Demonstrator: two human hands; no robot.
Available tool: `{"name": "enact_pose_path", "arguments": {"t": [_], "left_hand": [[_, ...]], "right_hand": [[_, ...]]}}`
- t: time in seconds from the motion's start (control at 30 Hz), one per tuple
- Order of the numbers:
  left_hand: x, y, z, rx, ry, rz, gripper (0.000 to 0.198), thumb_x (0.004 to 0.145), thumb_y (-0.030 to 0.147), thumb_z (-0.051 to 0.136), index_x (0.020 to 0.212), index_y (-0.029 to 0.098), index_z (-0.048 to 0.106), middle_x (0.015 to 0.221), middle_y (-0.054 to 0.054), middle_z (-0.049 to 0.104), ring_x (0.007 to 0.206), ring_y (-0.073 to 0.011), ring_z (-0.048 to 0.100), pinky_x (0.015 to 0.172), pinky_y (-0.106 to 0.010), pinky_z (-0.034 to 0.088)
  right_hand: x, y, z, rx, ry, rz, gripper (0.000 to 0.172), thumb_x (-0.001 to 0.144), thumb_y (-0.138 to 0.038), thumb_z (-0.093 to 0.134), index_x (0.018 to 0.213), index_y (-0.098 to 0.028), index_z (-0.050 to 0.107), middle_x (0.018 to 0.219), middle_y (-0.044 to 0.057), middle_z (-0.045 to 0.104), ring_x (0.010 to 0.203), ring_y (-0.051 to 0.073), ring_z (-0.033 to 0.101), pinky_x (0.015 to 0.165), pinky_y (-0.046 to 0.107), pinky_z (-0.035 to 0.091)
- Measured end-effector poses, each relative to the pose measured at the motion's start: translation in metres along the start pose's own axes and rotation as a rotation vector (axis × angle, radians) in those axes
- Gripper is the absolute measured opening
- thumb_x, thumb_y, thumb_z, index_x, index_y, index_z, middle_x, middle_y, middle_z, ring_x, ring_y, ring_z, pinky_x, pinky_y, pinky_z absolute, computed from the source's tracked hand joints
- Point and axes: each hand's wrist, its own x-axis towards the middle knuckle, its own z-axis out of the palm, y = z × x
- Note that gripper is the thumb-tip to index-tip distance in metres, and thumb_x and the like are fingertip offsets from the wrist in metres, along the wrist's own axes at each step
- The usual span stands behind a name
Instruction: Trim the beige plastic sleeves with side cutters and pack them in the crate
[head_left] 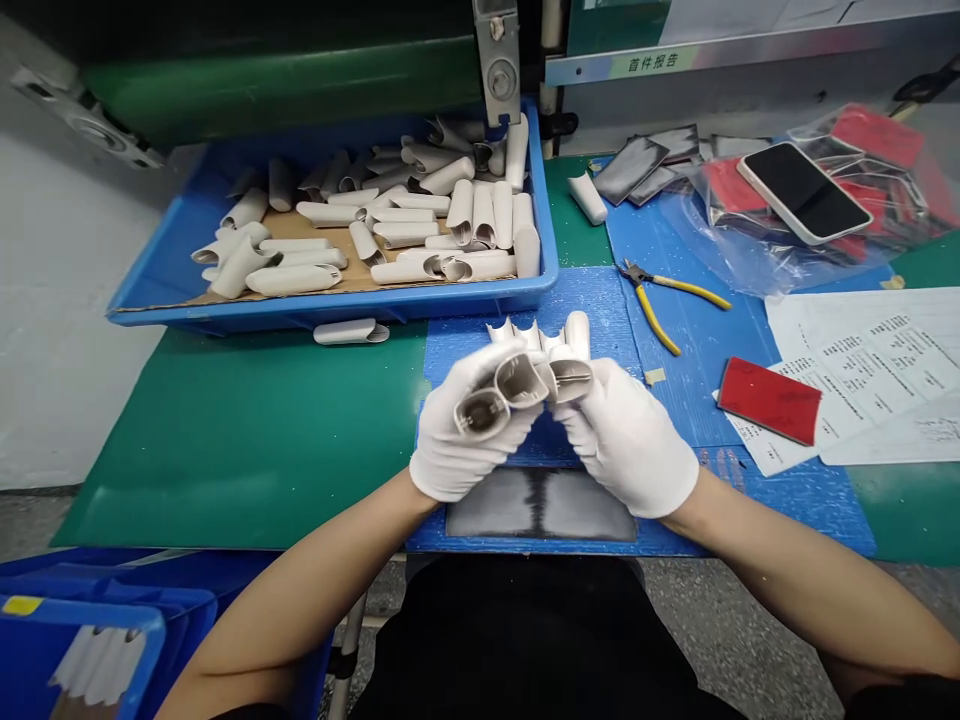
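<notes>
My left hand [454, 455], in a white glove, is closed around two hollow white plastic sleeves [520, 382], their open ends facing me. My right hand [637, 440], also gloved, grips another white plastic sleeve [571, 382] with a thin rib across its opening. The held sleeves meet side by side in front of my chest. Just beyond my fingers, several more white sleeves [577, 335] are partly hidden by the hands. Below the hands, a worn grey sanding sheet [495, 508] lies at the near edge of the blue mat [675, 400].
A blue bin [352, 308] full of white sleeves stands at the back left, with one loose sleeve [351, 332] before it. To the right are yellow-handled cutters [656, 300], a red-backed pad [771, 400], papers [885, 370] and a phone [806, 192] on plastic bags.
</notes>
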Motion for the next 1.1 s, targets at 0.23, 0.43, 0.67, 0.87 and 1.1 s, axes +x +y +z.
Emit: {"name": "enact_pose_path", "arguments": {"t": [0.23, 0.43, 0.67, 0.87, 1.1], "left_hand": [[0.009, -0.012, 0.007, 0.076, -0.002, 0.132, 0.087, 0.086, 0.046, 0.088, 0.157, 0.02, 0.046, 0.091, 0.0, 0.077, 0.084, -0.0156, 0.078, 0.091, -0.028, 0.066], [0.02, -0.019, -0.012, 0.067, 0.012, -0.128, 0.104, 0.081, 0.041, 0.091, 0.167, 0.022, 0.036, 0.107, -0.005, 0.076, 0.1, -0.0194, 0.077, 0.104, -0.033, 0.062], [0.04, -0.079, -0.042, 0.048, -0.044, -0.412, 0.123, 0.07, 0.035, 0.092, 0.172, 0.019, 0.026, 0.148, -0.014, 0.06, 0.14, -0.0305, 0.06, 0.125, -0.047, 0.046], [0.025, -0.09, -0.026, 0.206, -0.022, -0.371, 0.122, 0.084, 0.038, 0.079, 0.175, 0.019, 0.0, 0.168, -0.019, 0.039, 0.159, -0.0308, 0.038, 0.136, -0.049, 0.023], [0.022, -0.091, -0.018, 0.468, 0.043, -0.315, 0.1, 0.098, 0.059, 0.057, 0.174, 0.016, 0.008, 0.18, -0.02, 0.015, 0.167, -0.0367, 0.017, 0.137, -0.057, 0.015]], "right_hand": [[0.0, 0.01, 0.005, 0.065, -0.177, 0.051, 0.042, 0.112, -0.026, 0.032, 0.149, -0.024, 0.052, 0.122, 0.013, 0.07, 0.105, 0.027, 0.071, 0.089, 0.044, 0.062], [0.009, 0.027, -0.004, 0.015, -0.054, 0.129, 0.036, 0.112, -0.03, 0.04, 0.133, -0.028, 0.069, 0.108, 0.007, 0.073, 0.09, 0.023, 0.07, 0.083, 0.038, 0.058], [0.035, 0.107, -0.028, -0.439, -0.114, 0.67, 0.07, 0.092, -0.066, 0.07, 0.141, -0.017, 0.06, 0.129, 0.022, 0.065, 0.122, 0.043, 0.059, 0.093, 0.054, 0.052], [0.031, 0.134, -0.022, -0.483, -0.404, 0.755, 0.081, 0.089, -0.073, 0.067, 0.145, -0.016, 0.051, 0.133, 0.025, 0.062, 0.122, 0.046, 0.06, 0.091, 0.055, 0.054], [0.041, 0.13, -0.017, -0.435, -0.418, 0.979, 0.041, 0.088, -0.032, 0.067, 0.126, -0.016, 0.063, 0.123, 0.024, 0.065, 0.112, 0.043, 0.068, 0.086, 0.052, 0.057]]}}
